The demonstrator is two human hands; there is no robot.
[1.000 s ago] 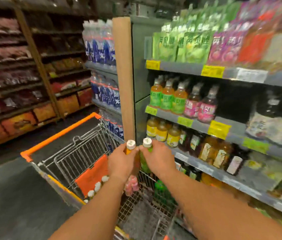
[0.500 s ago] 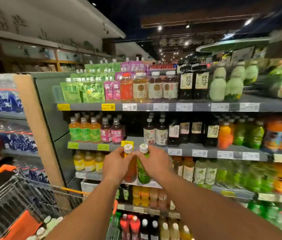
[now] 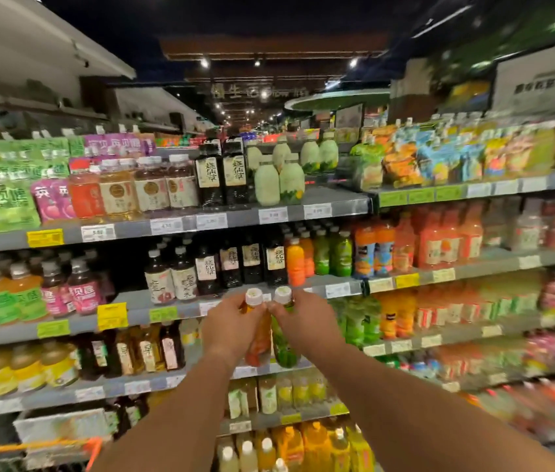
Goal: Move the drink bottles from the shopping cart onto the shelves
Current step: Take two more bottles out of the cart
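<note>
Left hand (image 3: 231, 327) grips an orange bottle (image 3: 259, 338), right hand (image 3: 305, 323) a green bottle (image 3: 282, 345), side by side before the shelves (image 3: 167, 313). Both labels too blurry; dark shelf bottles (image 3: 234, 172) read 烧仙草.

Supermarket aisle, dimly lit. Dark ceiling (image 3: 269, 25) carried small spot lamps (image 3: 204, 63) and a brown beam. Grey metal shelving (image 3: 337, 202) ran in tiers across the view, edged with white and yellow price tags (image 3: 45, 238). An illuminated sign (image 3: 259, 92) hung far down the aisle. A white wall panel (image 3: 30, 56) stood upper left; a pale signboard (image 3: 541, 83) upper right, blurred.
</note>
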